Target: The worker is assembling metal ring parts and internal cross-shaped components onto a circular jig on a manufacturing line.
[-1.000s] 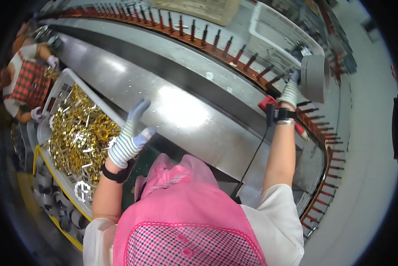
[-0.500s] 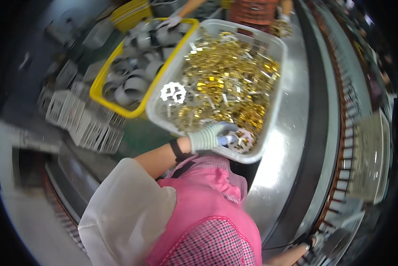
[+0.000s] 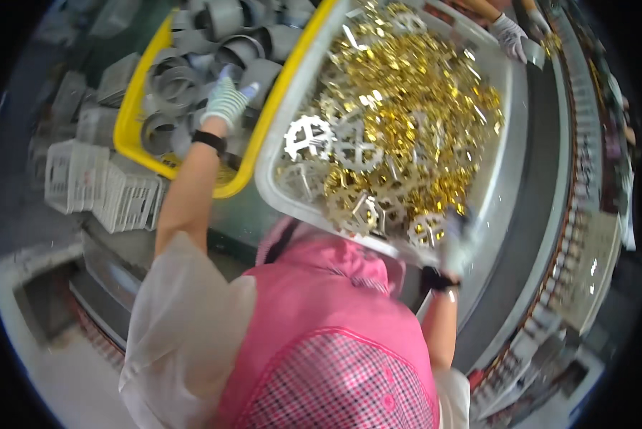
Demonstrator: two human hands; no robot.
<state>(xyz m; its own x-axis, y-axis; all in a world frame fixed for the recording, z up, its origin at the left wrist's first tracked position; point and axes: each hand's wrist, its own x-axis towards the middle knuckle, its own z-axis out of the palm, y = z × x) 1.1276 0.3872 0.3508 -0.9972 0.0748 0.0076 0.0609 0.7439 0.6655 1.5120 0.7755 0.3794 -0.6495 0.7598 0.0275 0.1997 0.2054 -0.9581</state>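
Observation:
My left hand (image 3: pixel 228 101), in a striped white glove, reaches into the yellow bin (image 3: pixel 224 187) with thumb and fingers apart. It is over wide grey rings (image 3: pixel 258 77) heaped there, and its fingertips are near or touching one. My right hand (image 3: pixel 458 242), also gloved, is smeared by motion at the near right corner of the white tub (image 3: pixel 272 171). Beside it lies a toothed metal disc with cut-outs (image 3: pixel 427 230). Gold metal pieces (image 3: pixel 421 107) fill much of the tub, with more toothed discs (image 3: pixel 310 137) along its left and near sides.
At the upper right a co-worker's gloved hand (image 3: pixel 510 37) is by a grey curved piece (image 3: pixel 532 53). A metal ledge and dark belt (image 3: pixel 510 250) run along the right. White slatted crates (image 3: pixel 124 193) stand left, and a pale box (image 3: pixel 589 272) right.
My left hand has moved from the tub's near edge up and left into the yellow bin. My right hand has come from the lower right to the tub's near right corner.

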